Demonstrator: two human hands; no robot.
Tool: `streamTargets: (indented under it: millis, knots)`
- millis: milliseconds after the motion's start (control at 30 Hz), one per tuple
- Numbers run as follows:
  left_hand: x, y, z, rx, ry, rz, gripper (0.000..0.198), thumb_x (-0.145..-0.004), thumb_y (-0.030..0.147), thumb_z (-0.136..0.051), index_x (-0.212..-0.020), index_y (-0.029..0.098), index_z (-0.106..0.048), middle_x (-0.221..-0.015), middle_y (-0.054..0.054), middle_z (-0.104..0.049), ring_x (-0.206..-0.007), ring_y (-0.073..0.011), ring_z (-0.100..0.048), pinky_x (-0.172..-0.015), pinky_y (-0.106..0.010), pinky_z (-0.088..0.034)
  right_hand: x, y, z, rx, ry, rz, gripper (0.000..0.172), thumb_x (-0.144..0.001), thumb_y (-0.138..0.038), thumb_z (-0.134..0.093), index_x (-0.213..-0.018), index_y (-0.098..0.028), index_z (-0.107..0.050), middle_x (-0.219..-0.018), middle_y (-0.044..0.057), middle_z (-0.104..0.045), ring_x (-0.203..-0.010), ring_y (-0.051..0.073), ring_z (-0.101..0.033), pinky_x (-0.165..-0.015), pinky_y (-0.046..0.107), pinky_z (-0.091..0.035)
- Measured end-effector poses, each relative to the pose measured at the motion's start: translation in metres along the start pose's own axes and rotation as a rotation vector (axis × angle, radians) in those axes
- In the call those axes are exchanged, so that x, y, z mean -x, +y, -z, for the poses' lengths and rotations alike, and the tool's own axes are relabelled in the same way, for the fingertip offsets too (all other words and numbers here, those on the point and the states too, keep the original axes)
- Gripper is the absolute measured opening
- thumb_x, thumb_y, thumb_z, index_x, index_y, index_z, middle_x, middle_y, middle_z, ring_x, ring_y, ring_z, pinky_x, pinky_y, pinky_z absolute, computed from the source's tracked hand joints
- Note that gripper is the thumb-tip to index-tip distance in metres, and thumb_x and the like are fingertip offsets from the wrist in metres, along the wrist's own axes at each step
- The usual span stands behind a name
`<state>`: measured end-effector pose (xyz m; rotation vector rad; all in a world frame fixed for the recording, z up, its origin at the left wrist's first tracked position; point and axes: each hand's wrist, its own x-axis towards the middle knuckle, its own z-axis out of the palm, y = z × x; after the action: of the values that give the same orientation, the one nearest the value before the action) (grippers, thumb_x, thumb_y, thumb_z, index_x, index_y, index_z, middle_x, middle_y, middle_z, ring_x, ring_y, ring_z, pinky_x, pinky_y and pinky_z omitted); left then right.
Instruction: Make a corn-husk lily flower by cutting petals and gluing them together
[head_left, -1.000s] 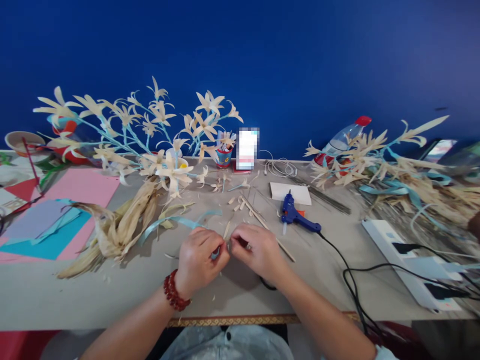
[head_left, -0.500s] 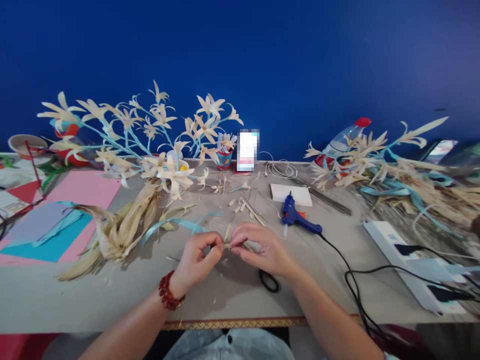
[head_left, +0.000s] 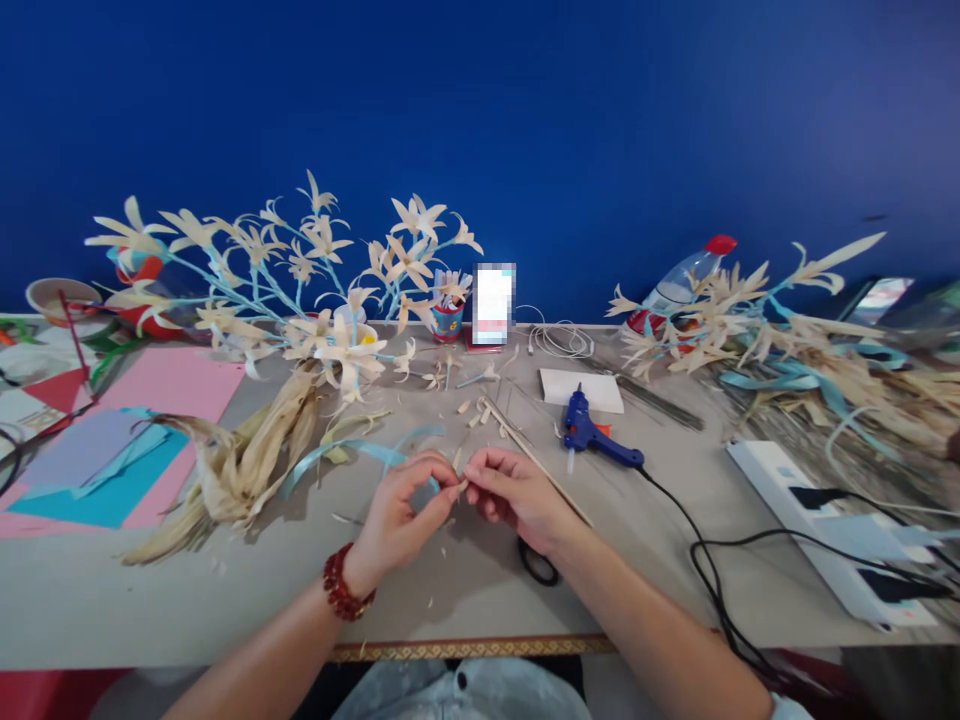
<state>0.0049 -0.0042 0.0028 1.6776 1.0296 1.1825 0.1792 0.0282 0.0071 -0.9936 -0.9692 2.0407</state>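
Note:
My left hand (head_left: 415,500), with a red bead bracelet at the wrist, pinches a small pale strip of corn husk (head_left: 459,462) between thumb and forefinger. Right against it, my right hand (head_left: 517,492) closes thumb and fingertips on the same small piece; most of it is hidden by the fingers. A thin stick (head_left: 536,458) lies slantwise beyond my right hand. Under that hand, the black handle loop of scissors (head_left: 538,563) shows, the rest covered. Small husk cuttings (head_left: 471,412) lie just past my fingertips, and a light blue ribbon (head_left: 337,450) curls behind my left hand.
A blue glue gun (head_left: 596,432) rests by a white box (head_left: 581,390), its cord running to a power strip (head_left: 825,530). Dried corn husks (head_left: 255,460) and coloured paper (head_left: 120,480) lie left. Husk flowers (head_left: 322,240) stand behind, near a lit phone (head_left: 493,305).
My right hand's fingers have curled in from a more spread pose, closing on the small piece. The stick now shows fully beside it. My left hand has barely shifted.

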Motion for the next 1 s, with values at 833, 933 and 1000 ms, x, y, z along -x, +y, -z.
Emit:
streamTargets:
  millis: [833, 933, 1000]
  knots:
    - [0.003, -0.007, 0.000, 0.437, 0.030, 0.138, 0.019, -0.087, 0.025, -0.060, -0.105, 0.021, -0.061, -0.099, -0.006, -0.056, -0.087, -0.0160, -0.054, -0.076, -0.027, -0.043, -0.003, -0.005, 0.016, -0.164, -0.080, 0.110, 0.020, -0.072, -0.028, -0.074, -0.069, -0.016, -0.058, -0.057, -0.001, -0.062, -0.041, 0.005, -0.043, -0.037, 0.014, -0.031]
    - [0.000, -0.006, 0.001, 0.263, 0.028, 0.056, 0.012, -0.087, 0.024, -0.060, -0.097, 0.020, -0.063, -0.094, -0.005, -0.058, -0.091, -0.0173, -0.055, -0.080, -0.028, -0.043, -0.002, 0.002, 0.011, -0.002, -0.068, 0.087, 0.024, -0.071, -0.034, -0.076, -0.071, -0.016, -0.060, -0.059, 0.000, -0.065, -0.042, 0.006, -0.047, -0.039, 0.015, -0.035]
    - [-0.001, -0.006, 0.001, 0.146, 0.008, 0.004, 0.006, -0.088, 0.023, -0.058, -0.086, 0.019, -0.063, -0.084, -0.004, -0.058, -0.083, -0.0161, -0.055, -0.077, -0.027, -0.043, -0.002, 0.005, 0.008, 0.075, -0.079, 0.099, 0.028, -0.072, -0.039, -0.076, -0.072, -0.016, -0.060, -0.062, 0.000, -0.066, -0.042, 0.005, -0.047, -0.041, 0.016, -0.037]
